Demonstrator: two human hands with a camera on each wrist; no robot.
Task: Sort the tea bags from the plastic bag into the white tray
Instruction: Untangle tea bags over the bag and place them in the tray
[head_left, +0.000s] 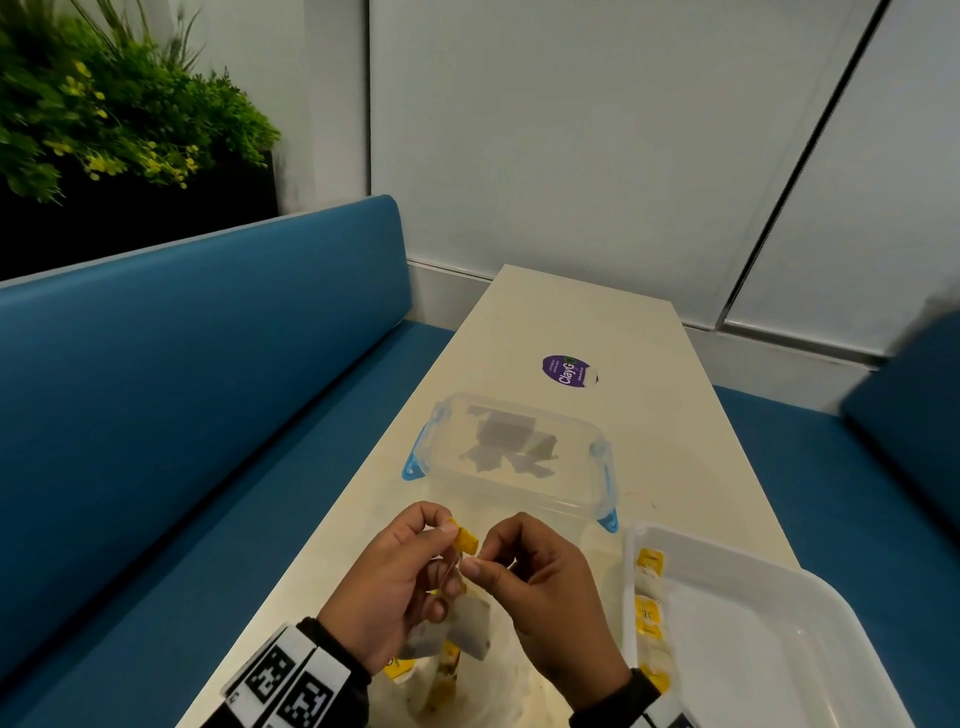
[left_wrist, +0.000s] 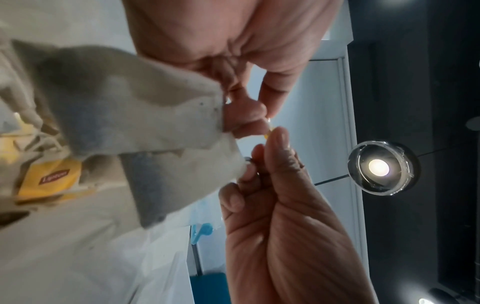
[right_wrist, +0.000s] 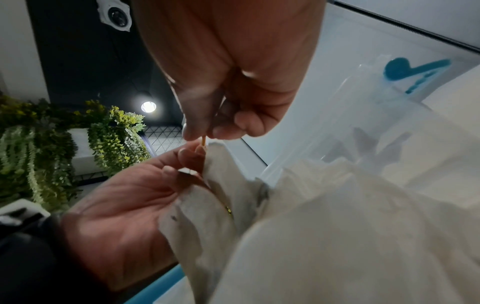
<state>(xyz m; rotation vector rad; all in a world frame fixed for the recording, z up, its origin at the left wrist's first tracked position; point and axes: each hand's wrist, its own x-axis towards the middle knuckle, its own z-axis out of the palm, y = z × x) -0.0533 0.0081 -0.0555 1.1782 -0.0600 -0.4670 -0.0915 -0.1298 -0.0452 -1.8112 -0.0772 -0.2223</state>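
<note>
Tea bags (head_left: 470, 626), soft papery pouches, hang pinched by left hand (head_left: 387, 587); right hand (head_left: 540, 587) pinches string.

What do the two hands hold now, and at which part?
The left hand pinches a yellow tag, with tea bags hanging below. The right hand pinches at the string under the tag.

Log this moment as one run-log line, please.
left hand: holds tea bags | right hand: pinches yellow tag | white tray: partly filled
</note>
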